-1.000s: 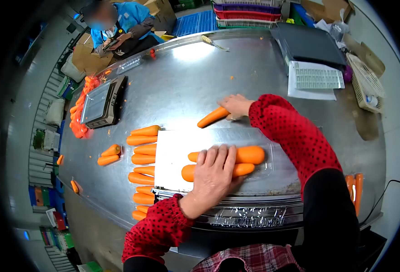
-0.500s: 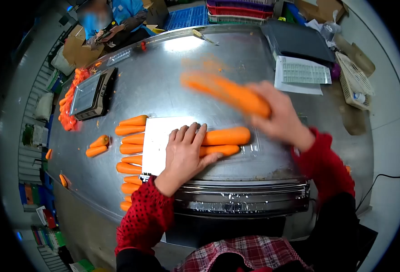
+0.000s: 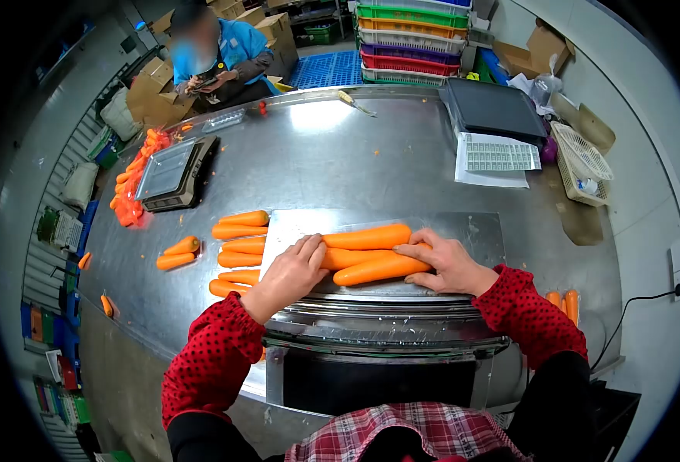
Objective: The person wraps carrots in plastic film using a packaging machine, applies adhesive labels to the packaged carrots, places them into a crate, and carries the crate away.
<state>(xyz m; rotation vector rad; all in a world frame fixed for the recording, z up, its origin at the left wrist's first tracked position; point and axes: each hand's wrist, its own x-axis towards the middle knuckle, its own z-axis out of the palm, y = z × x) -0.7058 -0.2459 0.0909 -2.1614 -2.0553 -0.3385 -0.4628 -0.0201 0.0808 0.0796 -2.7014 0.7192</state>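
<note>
Three large carrots lie side by side on a flat metal plate [image 3: 471, 231]: a back carrot [image 3: 371, 236], a middle carrot [image 3: 348, 259] and a front carrot [image 3: 382, 270]. My left hand [image 3: 292, 269] is closed over their left ends, fingertips on the back and middle ones. At the right ends, my right hand [image 3: 449, 264] grips the front carrot between thumb and fingers, its fingertips also touching the middle one. Left of the plate, more carrots [image 3: 241, 246] lie in pairs, partly hidden behind my left hand and sleeve.
A scale [image 3: 177, 175] stands at left, beside carrots in red netting [image 3: 130, 204]. Another carrot pair [image 3: 178, 252] lies nearer. At right are a dark lidded box [image 3: 490, 112], a printed label sheet [image 3: 502, 158] and a white basket [image 3: 582, 165]. A person in blue [image 3: 240, 50] sits beyond the table.
My right hand has brought the raised carrot down in front of the other two and now grips its right end. My left hand has shifted onto the carrots' left ends. The camera view has tilted up.
</note>
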